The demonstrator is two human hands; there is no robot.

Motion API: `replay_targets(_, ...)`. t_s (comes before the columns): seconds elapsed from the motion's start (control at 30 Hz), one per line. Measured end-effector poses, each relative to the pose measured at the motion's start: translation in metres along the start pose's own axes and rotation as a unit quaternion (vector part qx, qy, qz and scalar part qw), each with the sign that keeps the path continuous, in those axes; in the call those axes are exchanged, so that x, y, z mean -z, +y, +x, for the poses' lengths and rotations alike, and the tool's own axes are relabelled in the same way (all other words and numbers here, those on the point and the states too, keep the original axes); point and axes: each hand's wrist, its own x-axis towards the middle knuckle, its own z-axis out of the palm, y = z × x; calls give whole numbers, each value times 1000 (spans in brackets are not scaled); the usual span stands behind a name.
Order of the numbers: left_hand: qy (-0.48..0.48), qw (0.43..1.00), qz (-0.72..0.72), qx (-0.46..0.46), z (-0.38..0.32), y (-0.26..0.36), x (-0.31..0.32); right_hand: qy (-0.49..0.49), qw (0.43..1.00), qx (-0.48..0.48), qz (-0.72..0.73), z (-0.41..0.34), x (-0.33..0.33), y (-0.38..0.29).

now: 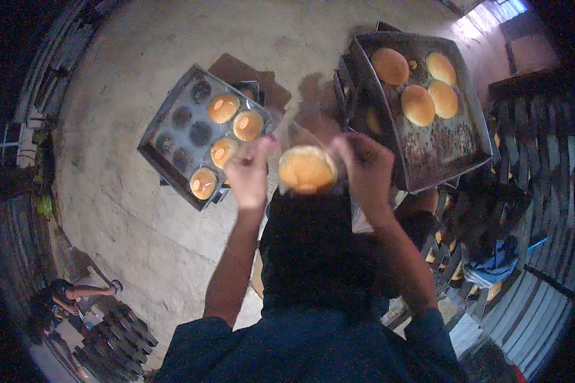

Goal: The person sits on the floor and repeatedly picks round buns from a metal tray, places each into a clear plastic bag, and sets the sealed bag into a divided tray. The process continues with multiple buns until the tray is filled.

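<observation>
A round golden bun point(306, 170), blurred by motion, hangs in front of me inside a clear plastic bag point(287, 131). My left hand point(250, 170) pinches one upper corner of the bag, and my right hand point(368, 160) grips the opposite corner. Beyond my left hand lies a metal tray point(148, 134) with dark round marks on its bottom. Several bagged buns point(224, 109) with round stickers sit along its right and lower side. To the right of my right hand, a deep dark baking tray point(441, 158) holds several unwrapped buns point(418, 106).
The left tray rests on other dark trays, partly hidden. Beneath the right tray is a stack of trays point(345, 91). Another person point(62, 297) sits at lower left beside dark stacked trays point(110, 344). Slatted racks point(532, 306) line the right side. Concrete floor point(124, 225) spreads around.
</observation>
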Motion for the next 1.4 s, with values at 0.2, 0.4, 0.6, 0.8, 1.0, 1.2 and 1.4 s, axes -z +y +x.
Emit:
replay_targets(0.2,-60,983,139,101,-66,-26,30,-26,981,-102,-162,-67,35,48)
replay_targets(0.4,-8,972,113,204,-92,-52,17,1,905,-426,16,-90,40,105)
replay_targets(0.6,-70,958,86,265,-68,-43,28,-20,997,32,-71,-56,34,78)
replay_targets(0.8,-183,964,-48,189,-32,-70,51,-310,893,245,-215,15,26,60)
replay_targets(1.0,-172,930,-208,251,-21,-87,80,-395,910,77,-100,37,-62,59)
replay_targets(1.2,34,964,-193,180,11,-114,141,-323,941,-35,-95,24,-156,42)
replay_targets(1.4,216,964,-9,158,158,-189,215,-307,950,21,-57,22,-97,31)
